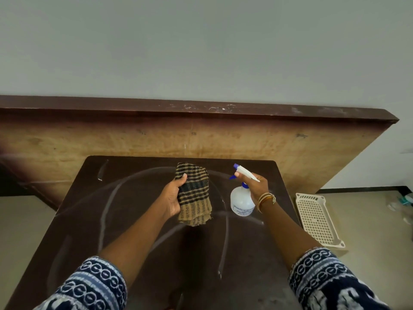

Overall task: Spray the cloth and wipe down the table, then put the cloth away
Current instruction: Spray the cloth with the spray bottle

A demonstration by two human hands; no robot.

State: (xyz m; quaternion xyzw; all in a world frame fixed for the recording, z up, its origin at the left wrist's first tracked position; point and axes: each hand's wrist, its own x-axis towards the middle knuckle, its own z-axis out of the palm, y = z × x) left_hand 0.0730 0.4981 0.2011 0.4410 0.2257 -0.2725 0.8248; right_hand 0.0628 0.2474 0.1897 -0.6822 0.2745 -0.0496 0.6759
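Observation:
A folded tan-and-black checked cloth (pixel 194 194) is held up over the dark brown table (pixel 125 220), gripped along its left edge by my left hand (pixel 173 195). To its right, my right hand (pixel 257 184) is curled round the neck of a white spray bottle (pixel 241 201) with a blue nozzle and trigger. The nozzle points left toward the cloth, a short gap away. Whether the bottle's base touches the table I cannot tell.
Pale curved streaks mark the table top. A cream perforated plastic tray (pixel 317 220) lies on the floor to the right of the table. A tan wooden board with a dark top edge (pixel 201 137) stands behind the table against a grey wall.

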